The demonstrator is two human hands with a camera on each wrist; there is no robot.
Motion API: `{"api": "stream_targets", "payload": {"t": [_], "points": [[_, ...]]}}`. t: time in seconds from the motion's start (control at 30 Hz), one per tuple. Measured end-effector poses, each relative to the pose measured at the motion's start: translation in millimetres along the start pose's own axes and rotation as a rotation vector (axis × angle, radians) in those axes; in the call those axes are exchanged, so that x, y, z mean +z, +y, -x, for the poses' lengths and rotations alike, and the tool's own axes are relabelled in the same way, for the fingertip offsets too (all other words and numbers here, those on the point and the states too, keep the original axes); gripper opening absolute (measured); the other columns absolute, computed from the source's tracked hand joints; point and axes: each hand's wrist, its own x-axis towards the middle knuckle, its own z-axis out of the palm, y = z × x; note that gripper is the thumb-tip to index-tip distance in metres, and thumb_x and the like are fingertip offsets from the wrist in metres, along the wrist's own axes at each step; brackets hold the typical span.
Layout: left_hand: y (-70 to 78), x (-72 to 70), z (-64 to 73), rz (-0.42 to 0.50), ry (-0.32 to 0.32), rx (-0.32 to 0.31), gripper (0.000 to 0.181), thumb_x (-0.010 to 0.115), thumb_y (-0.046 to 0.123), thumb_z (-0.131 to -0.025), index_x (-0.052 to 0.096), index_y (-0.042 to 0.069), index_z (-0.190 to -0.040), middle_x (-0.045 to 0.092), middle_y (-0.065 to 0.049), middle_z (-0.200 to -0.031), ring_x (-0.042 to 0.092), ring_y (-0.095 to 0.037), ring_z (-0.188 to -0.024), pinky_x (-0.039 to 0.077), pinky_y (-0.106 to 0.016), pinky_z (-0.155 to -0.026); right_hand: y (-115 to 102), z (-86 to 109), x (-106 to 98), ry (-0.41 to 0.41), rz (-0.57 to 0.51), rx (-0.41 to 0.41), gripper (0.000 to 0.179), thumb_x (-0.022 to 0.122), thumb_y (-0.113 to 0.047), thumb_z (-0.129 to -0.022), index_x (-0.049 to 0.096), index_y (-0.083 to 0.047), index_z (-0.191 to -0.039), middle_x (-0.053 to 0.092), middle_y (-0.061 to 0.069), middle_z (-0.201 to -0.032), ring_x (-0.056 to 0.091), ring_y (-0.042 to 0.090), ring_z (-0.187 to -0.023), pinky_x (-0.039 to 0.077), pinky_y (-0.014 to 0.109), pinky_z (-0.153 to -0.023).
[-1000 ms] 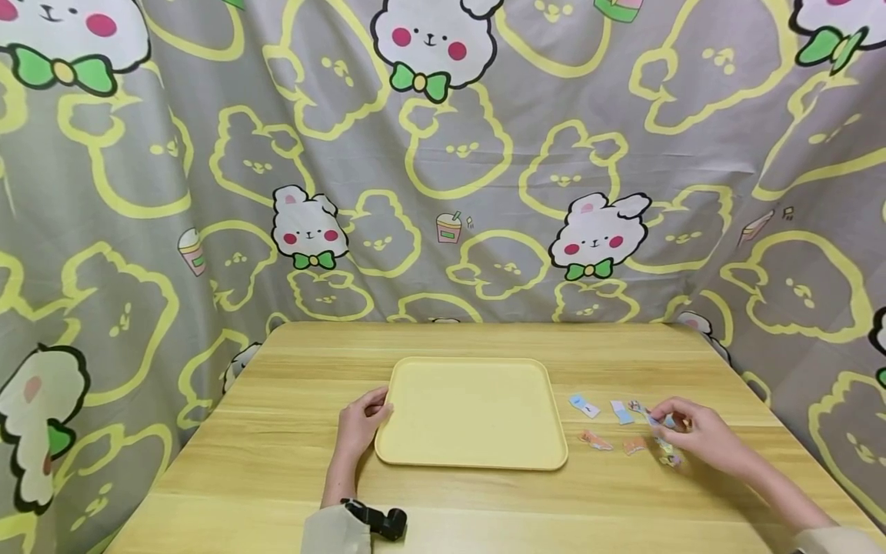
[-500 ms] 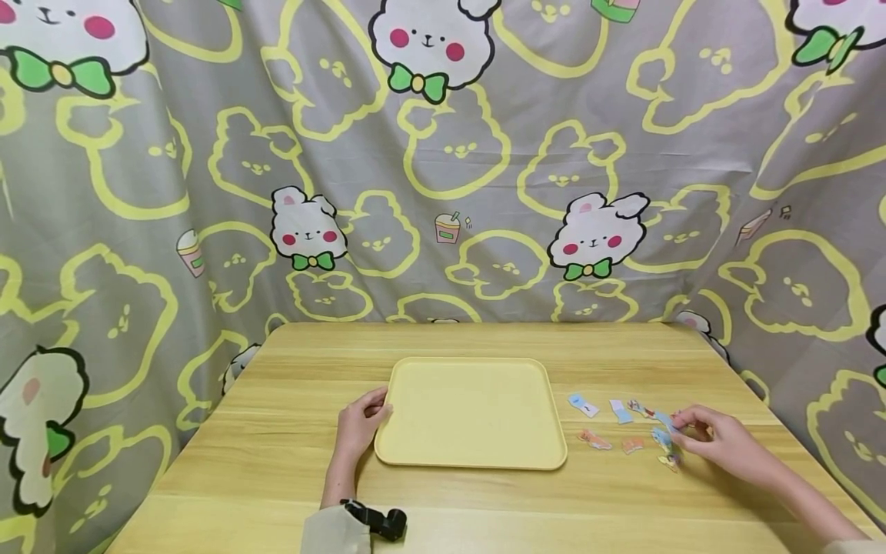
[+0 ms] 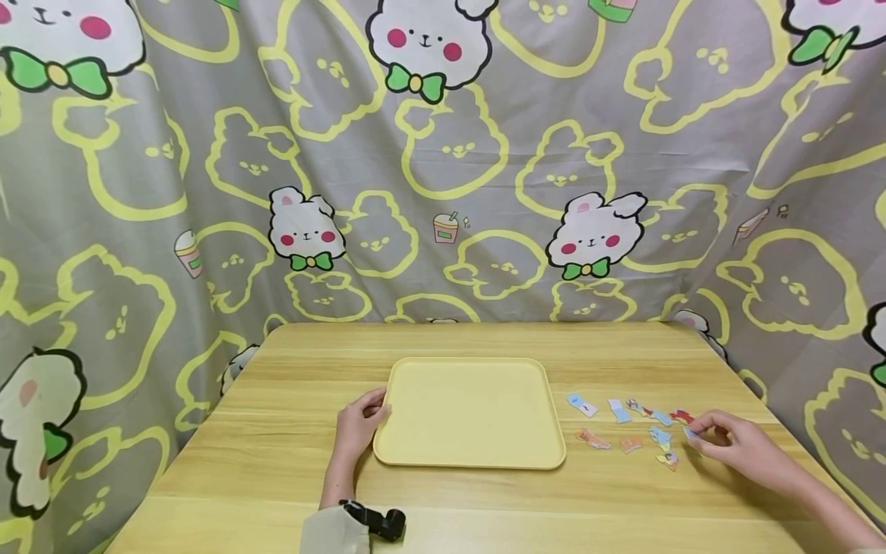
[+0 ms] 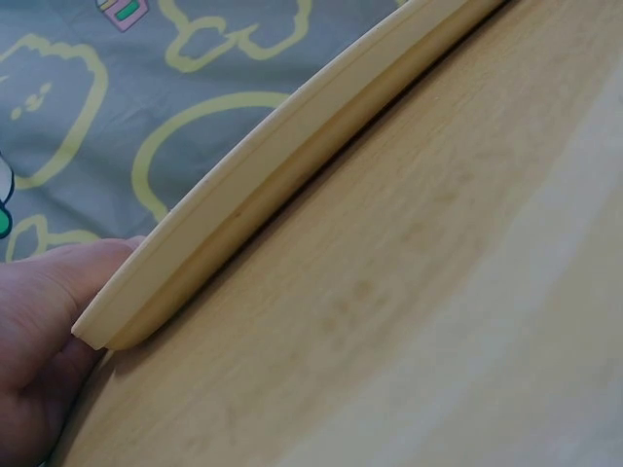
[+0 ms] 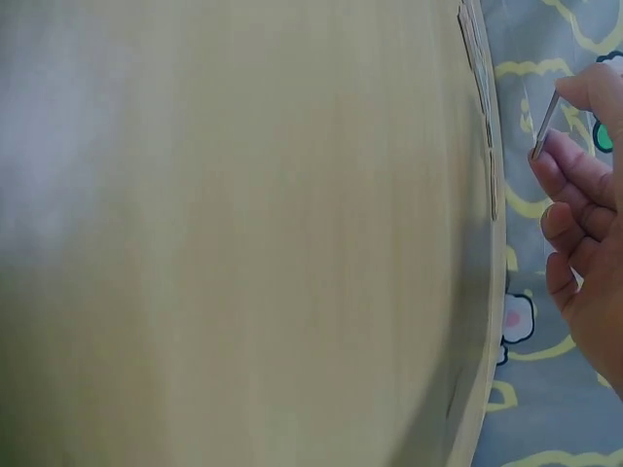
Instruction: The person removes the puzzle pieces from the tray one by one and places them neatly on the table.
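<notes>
My left hand (image 3: 360, 423) grips the left edge of a pale yellow tray (image 3: 471, 412); in the left wrist view the hand (image 4: 49, 331) is at the rim's (image 4: 243, 195) near end. To the tray's right, my right hand (image 3: 741, 446) pinches a small, thin, bluish puzzle piece (image 3: 691, 433) between thumb and fingers. Edge-on in the right wrist view, that flat piece (image 5: 546, 125) is raised off the table. Just left of the hand lie a red piece (image 3: 681, 416), a blue piece (image 3: 661, 438) and a yellowish piece (image 3: 667, 461).
More flat pieces lie between tray and right hand: a blue-and-white one (image 3: 582, 405), another blue one (image 3: 620, 411) and orange ones (image 3: 594, 439). The wooden table (image 3: 484, 508) ends at a patterned curtain (image 3: 443, 192). A black camera (image 3: 377, 521) is strapped to the left wrist.
My right hand has moved right, uncovering the red, blue and yellowish pieces, and holds a small bluish piece away from the others. The left hand and tray have stayed put.
</notes>
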Motion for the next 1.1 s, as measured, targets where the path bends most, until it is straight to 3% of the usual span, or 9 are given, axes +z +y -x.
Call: {"api": "stream_targets", "payload": {"t": [0.2,0.4,0.57,0.8,1.1], "points": [[-0.4,1.4,0.3,-0.011,0.014,0.003,0.034,0.072,0.013,-0.088,0.069,0.005,-0.121,0.075,-0.015,-0.105,0.071,-0.025,-0.096,0.058,-0.026,-0.083,3.3,2.2,-1.6,-0.003,0.014,0.017,0.008,0.07,-0.017,-0.09,0.065,-0.014,-0.093,0.047,-0.01,-0.072,0.038,-0.001,-0.065,0.03,0.021,-0.052],[-0.6,0.9,-0.2,0.002,0.002,-0.005,0.035,0.072,0.014,-0.088,0.068,0.004,-0.122,0.074,-0.016,-0.107,0.07,-0.027,-0.098,0.058,-0.031,-0.085,5.6,1.9,1.1,0.016,0.038,-0.026,0.011,0.074,-0.014,-0.086,0.065,-0.013,-0.093,0.042,-0.009,-0.067,0.035,-0.001,-0.06,0.027,0.021,-0.05],[-0.5,0.5,-0.9,0.004,-0.002,-0.003,0.035,0.072,0.014,-0.089,0.069,0.004,-0.122,0.074,-0.017,-0.107,0.07,-0.028,-0.098,0.059,-0.031,-0.084,8.7,2.0,4.7,0.054,0.13,-0.066,0.014,0.078,-0.017,-0.082,0.066,-0.019,-0.088,0.04,-0.013,-0.063,0.033,-0.004,-0.057,0.027,0.019,-0.05],[-0.3,0.8,-1.9,0.005,-0.003,-0.008,0.035,0.072,0.014,-0.089,0.068,0.005,-0.123,0.074,-0.016,-0.107,0.07,-0.028,-0.099,0.059,-0.031,-0.085,11.3,0.3,5.2,0.127,0.341,-0.177,0.028,0.087,-0.025,-0.07,0.064,-0.032,-0.082,0.064,-0.021,-0.082,0.051,-0.012,-0.074,0.034,0.016,-0.066],[-0.1,0.4,-1.6,0.001,0.001,-0.008,0.035,0.072,0.013,-0.089,0.069,0.005,-0.122,0.074,-0.016,-0.107,0.07,-0.028,-0.098,0.059,-0.031,-0.085,13.8,0.1,5.5,0.135,0.431,-0.24,0.034,0.089,-0.025,-0.066,0.061,-0.037,-0.08,0.059,-0.026,-0.081,0.055,-0.009,-0.077,0.032,0.025,-0.069]]}}
